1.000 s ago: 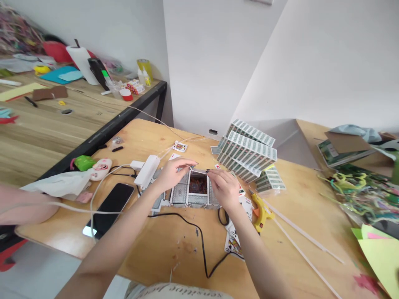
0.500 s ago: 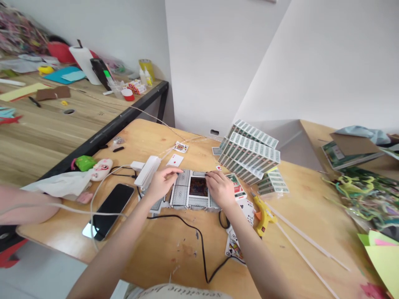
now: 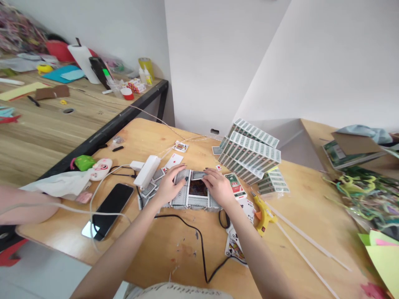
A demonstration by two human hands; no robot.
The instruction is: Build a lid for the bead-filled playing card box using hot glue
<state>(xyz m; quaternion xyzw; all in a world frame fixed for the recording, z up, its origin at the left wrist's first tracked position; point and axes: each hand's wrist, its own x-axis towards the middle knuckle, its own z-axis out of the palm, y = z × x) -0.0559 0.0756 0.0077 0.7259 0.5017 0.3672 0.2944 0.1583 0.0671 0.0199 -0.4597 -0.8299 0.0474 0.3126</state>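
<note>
A flat structure covered with grey-backed playing cards point(image 3: 180, 200) lies in front of me, with white strips along its seams and a dark rectangular opening point(image 3: 198, 188). My left hand point(image 3: 171, 185) rests on its left part, thumb and fingers apart. At the upper right of the opening, my right hand point(image 3: 217, 187) has its fingers bent and closed against the structure's edge beside a narrow card-backed piece point(image 3: 198, 175). The fingers hide part of the right side. Loose grey-backed cards point(image 3: 149, 190) lie left of it, partly behind my left forearm.
A phone point(image 3: 109, 211) and a white power strip point(image 3: 147, 172) are at left. To the right are a red-and-green card box point(image 3: 235, 185), a yellow glue gun point(image 3: 264, 215), glue sticks point(image 3: 307, 234) and stacked card boxes point(image 3: 251, 151). A black cable point(image 3: 202, 243) crosses the front. Another person's arm point(image 3: 28, 203) shows at left.
My left hand has moved right onto the structure, and its fingers have spread from a pinch. My right hand has shifted only slightly at the upper right edge.
</note>
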